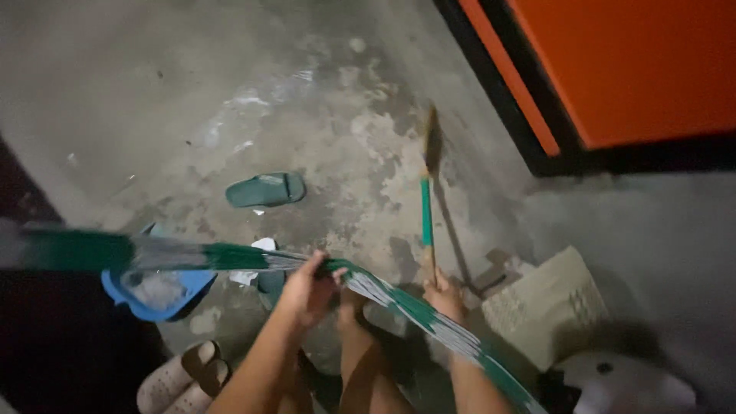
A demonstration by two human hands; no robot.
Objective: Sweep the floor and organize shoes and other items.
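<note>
At the lower middle of the frame I see my left hand (307, 287) with its fingers (326, 270) wrapped together around a long green-and-silver striped band (399, 303), which sweeps from the left edge down to the lower right, blurred by motion. It looks flat and flexible, perhaps woven plastic or a glossy strip; I cannot tell which. The grip sits near its middle, likely to steady the sagging length.

My right hand (443, 295) is closed on the lower end of a broom (426, 207), a thin stick with a green-wrapped section and a pale bristle tip pointing toward the upper middle. It stands nearly upright, held at the end so the bristles reach the floor (153, 92).

The floor is rough grey concrete, blotched and flaking. A green slipper (266, 189) lies alone at centre left. A blue dustpan (157, 295) sits under the band at lower left, with beige sandals (188, 376) just below it. A woven tan mat (548, 307) lies crumpled at lower right, beneath an orange door (636, 69) framed in black.
</note>
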